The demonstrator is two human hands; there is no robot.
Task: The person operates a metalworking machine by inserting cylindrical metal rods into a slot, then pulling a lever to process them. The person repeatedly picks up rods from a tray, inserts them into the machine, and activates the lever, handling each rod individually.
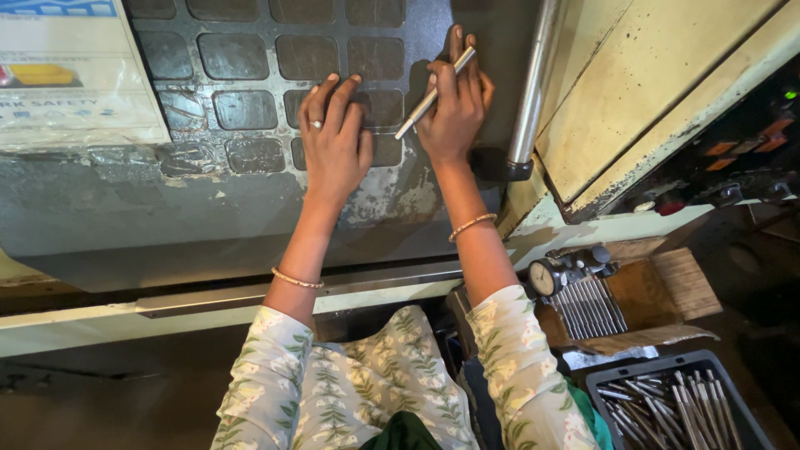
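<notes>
Metal rod (435,93), thin and silver, sits in the right hand (454,108), which is closed around it; the rod slants across the fingers, its upper tip near the fingertips and its lower tip pointing toward the left hand (335,137). The left hand grasps nothing and lies flat with spread fingers on the dark grid panel (250,75) of the machine. As I judge it, the work is in the middle: one rod is taken up, while many similar rods wait in the grey tray (667,408) at the lower right, and others lie in a row in the wooden box (658,292) beside a dial gauge (546,277).
</notes>
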